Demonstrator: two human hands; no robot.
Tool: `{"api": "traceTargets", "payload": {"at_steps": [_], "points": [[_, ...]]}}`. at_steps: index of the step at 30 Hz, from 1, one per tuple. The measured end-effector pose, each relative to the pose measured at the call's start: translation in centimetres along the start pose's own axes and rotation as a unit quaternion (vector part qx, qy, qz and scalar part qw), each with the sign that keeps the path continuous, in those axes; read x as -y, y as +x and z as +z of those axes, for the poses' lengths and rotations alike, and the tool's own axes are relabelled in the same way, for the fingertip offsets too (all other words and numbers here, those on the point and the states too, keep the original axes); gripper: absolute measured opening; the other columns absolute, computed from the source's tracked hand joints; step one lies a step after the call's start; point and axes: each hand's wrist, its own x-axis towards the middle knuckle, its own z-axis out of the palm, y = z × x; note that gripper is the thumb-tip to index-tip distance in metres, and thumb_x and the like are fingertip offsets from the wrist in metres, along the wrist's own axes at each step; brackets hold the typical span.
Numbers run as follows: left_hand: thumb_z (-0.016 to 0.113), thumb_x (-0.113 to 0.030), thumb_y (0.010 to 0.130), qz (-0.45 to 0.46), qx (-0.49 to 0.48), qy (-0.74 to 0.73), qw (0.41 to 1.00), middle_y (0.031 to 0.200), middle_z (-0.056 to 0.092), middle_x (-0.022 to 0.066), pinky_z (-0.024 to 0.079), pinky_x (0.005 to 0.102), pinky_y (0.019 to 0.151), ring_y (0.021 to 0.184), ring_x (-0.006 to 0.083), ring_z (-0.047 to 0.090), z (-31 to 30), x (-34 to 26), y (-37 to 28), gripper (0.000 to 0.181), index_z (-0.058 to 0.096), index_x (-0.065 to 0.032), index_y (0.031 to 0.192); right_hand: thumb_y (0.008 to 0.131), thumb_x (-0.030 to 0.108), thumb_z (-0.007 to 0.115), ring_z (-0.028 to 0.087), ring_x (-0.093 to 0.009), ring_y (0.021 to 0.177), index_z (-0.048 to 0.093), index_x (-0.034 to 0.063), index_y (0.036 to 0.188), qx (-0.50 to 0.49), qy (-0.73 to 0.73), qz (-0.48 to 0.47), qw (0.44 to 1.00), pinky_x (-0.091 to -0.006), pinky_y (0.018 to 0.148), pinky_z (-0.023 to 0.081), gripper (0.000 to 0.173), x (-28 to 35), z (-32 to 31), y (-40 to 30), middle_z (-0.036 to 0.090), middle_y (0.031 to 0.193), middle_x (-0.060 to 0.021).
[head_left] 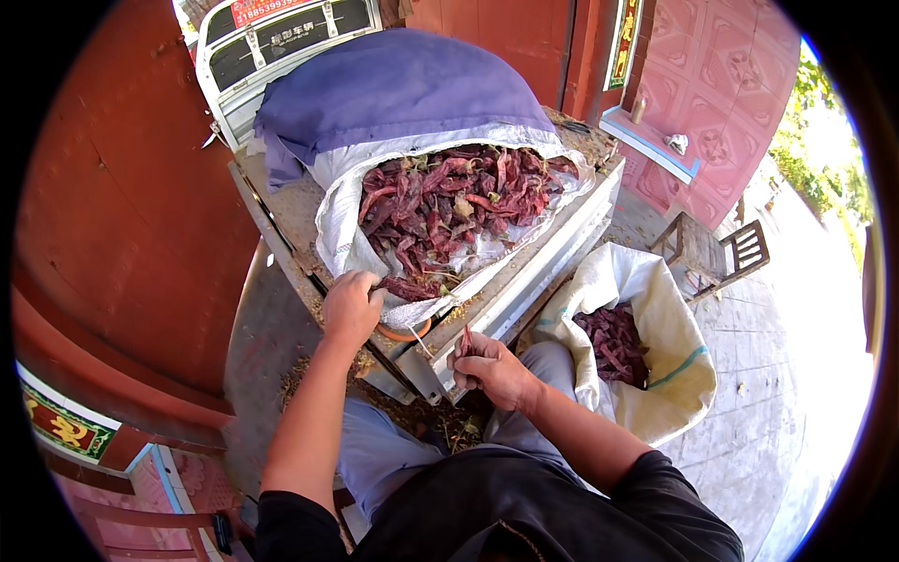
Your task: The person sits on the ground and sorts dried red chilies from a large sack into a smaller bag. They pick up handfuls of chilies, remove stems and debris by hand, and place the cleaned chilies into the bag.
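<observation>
A white woven sack [344, 225] lies open towards me on a truck bed, with a heap of dried red chili peppers [449, 197] spilling in its mouth. My left hand [351, 305] is at the sack's near left edge, its fingertips against a dark dried chili [411, 288]; whether they grip it is unclear. My right hand [488, 369], lower and to the right, pinches a small dried red chili [467, 341] in front of the bed's edge. Beside my right knee stands an open woven sack [678, 358] with dried chilies [611, 344] inside.
A purple cloth [414, 84] covers the back of the sack on the metal truck bed [288, 218]. An orange ring [404, 331] shows under the sack's near edge. A wooden chair [709, 256] stands at right. Plant debris [456, 421] lies between my legs.
</observation>
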Motion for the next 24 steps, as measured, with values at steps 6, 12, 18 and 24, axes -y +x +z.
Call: {"api": "traceTargets", "payload": {"at_steps": [6,12,18,24], "points": [[0.079,-0.018,0.086,-0.034,-0.065,-0.062,0.995,0.095,0.074,0.0139,0.055,0.0474,0.082,0.091,0.0382,0.07,0.0,0.0,-0.1,0.018,0.071,-0.0052,0.097,0.102,0.018,0.069,0.037,-0.004,0.061,0.059,0.0126,0.096,-0.021,0.024,0.001,1.0,-0.0246,0.055,0.031,0.013,-0.1,0.3,0.2,0.044,0.074,0.0083],[0.078,-0.016,0.088,-0.005,-0.097,-0.061,0.993,0.094,0.076,0.0146,0.056,0.0433,0.078,0.085,0.035,0.073,-0.4,0.5,-0.6,0.017,0.072,-0.0045,0.099,0.105,0.023,0.067,0.041,-0.005,0.061,0.062,0.0099,0.096,-0.035,-0.009,0.002,0.999,-0.0231,0.053,0.03,0.016,-1.7,-0.5,0.3,0.052,0.078,0.0042],[0.078,-0.009,0.088,0.002,-0.146,-0.155,0.977,0.09,0.074,0.0141,0.056,0.0403,0.073,0.08,0.0313,0.072,-3.2,-3.7,-2.4,0.013,0.069,-0.003,0.094,0.105,0.028,0.067,0.039,-0.004,0.061,0.065,0.0088,0.105,-0.082,-0.021,-0.09,0.992,-0.0228,0.054,0.03,0.019,-0.4,0.2,0.9,0.05,0.078,0.0072],[0.081,-0.004,0.086,0.017,-0.074,-0.267,0.961,0.09,0.073,0.0136,0.056,0.039,0.074,0.081,0.0309,0.071,-2.3,-8.3,-9.2,0.015,0.067,-0.004,0.092,0.104,0.026,0.069,0.038,-0.002,0.061,0.07,0.0111,0.113,-0.043,0.039,-0.125,0.99,-0.0221,0.053,0.028,0.018,1.6,1.7,2.6,0.051,0.075,0.0098]]}}
